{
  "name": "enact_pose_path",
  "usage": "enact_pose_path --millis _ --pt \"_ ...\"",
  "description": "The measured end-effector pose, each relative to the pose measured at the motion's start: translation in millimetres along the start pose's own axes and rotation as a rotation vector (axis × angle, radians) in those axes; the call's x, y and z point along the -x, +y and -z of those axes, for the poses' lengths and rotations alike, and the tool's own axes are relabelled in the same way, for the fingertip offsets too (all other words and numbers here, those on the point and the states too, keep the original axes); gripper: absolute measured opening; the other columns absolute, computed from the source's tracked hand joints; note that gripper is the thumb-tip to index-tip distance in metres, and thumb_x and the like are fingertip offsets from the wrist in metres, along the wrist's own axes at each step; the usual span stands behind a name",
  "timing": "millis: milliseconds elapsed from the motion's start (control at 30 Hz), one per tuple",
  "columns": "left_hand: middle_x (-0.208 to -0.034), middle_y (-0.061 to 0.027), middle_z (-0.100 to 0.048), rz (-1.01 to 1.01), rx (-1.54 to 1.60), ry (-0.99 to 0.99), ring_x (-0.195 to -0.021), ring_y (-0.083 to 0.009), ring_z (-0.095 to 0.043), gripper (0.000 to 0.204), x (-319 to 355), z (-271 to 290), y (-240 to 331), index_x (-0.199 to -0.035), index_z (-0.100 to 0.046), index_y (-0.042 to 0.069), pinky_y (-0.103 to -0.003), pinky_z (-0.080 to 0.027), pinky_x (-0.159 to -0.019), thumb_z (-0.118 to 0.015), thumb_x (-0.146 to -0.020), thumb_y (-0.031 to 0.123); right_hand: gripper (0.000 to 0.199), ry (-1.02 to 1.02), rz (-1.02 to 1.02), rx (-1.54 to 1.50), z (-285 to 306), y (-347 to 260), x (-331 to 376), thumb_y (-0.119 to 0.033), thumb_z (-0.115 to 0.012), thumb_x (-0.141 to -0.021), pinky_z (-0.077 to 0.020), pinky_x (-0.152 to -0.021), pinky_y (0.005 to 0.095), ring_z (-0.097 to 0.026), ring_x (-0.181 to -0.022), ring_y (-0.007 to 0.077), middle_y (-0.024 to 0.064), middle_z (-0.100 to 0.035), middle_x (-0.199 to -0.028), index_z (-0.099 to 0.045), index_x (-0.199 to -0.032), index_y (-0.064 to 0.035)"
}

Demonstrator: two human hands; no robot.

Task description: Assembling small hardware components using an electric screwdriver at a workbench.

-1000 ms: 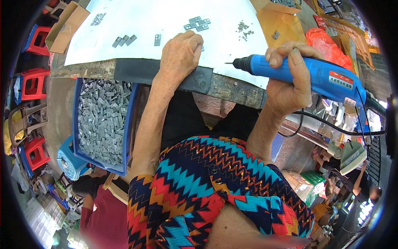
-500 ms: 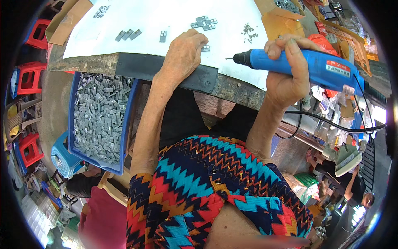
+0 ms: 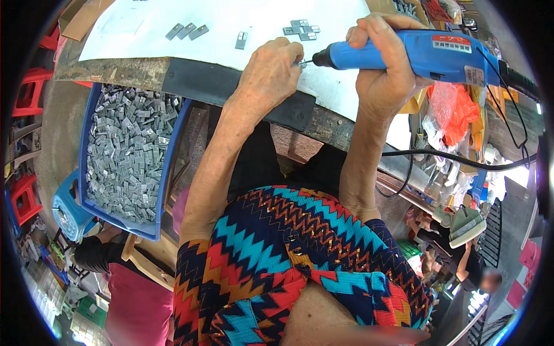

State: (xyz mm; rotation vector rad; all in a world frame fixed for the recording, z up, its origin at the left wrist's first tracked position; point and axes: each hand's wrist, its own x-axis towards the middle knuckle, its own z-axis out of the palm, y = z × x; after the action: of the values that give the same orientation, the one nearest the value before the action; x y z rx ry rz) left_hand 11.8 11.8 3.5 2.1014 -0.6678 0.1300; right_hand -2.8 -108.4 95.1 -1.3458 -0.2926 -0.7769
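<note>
Since the right hand (image 3: 384, 86) is wrapped round the blue electric screwdriver (image 3: 424, 55), fingers over the body, it's full. Tool near level, thin bit (image 3: 309, 61) pointing left. Left hand (image 3: 270, 72) narrowed, fingertips drawn together on a small grey part (image 3: 303, 64) near the front edge of the worktable (image 3: 127, 71). Most of that part is hidden; can't tell the exact grip, or whether the bit touches it or sits just beside.

Handling, my read: part looks light, stiff, smooth, maybe slippery. Pinch by the long edges, fingertips off the bit line. Driver looks much heavier, hard shell; best held mid-body, cord free. Thin bit probably the fragile bit of the setup.

Outward: cluster of four grey pieces (image 3: 301, 29) past the left fingertips, lone grey piece (image 3: 241, 40) left of that, three slanted pieces (image 3: 186, 31) further left, all on the white sheet (image 3: 138, 49). Black strip (image 3: 199, 82) along the table's front. Lower left, blue bin (image 3: 85, 167) heaped with loose grey parts (image 3: 127, 153). Right side, black cable (image 3: 461, 159). Blue stool (image 3: 72, 210) beside the bin.
</note>
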Motion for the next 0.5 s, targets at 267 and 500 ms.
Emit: enact_pose_path --millis 267,500 --pt "-0.076 -0.0114 -0.057 0.022 -0.007 0.033 -0.068 -0.0224 -0.056 0.011 1.8 -1.7 -0.2 -0.08 -0.06 0.0 -0.033 -0.045 -0.063 -0.063 -0.071 0.004 0.01 -0.056 0.023 0.039 -2.7 8.4 -1.2 0.003 -0.06 -0.067 -0.0488 -0.051 0.0329 -0.058 -0.05 0.0215 0.0159 -0.058 -0.063 -0.056 -0.076 0.0073" --pt "-0.074 -0.0117 -0.056 0.027 -0.006 0.045 -0.067 -0.0233 -0.055 0.01 2.1 -2.7 0.4 -0.079 -0.059 -0.001 -0.034 -0.045 -0.063 -0.062 -0.07 0.003 0.011 -0.057 0.021 0.074 -3.6 8.6 0.3 0.002 -0.061 -0.067 -0.0488 -0.051 0.0323 -0.058 -0.05 0.0211 0.0149 -0.057 -0.061 -0.057 -0.075 0.0069"
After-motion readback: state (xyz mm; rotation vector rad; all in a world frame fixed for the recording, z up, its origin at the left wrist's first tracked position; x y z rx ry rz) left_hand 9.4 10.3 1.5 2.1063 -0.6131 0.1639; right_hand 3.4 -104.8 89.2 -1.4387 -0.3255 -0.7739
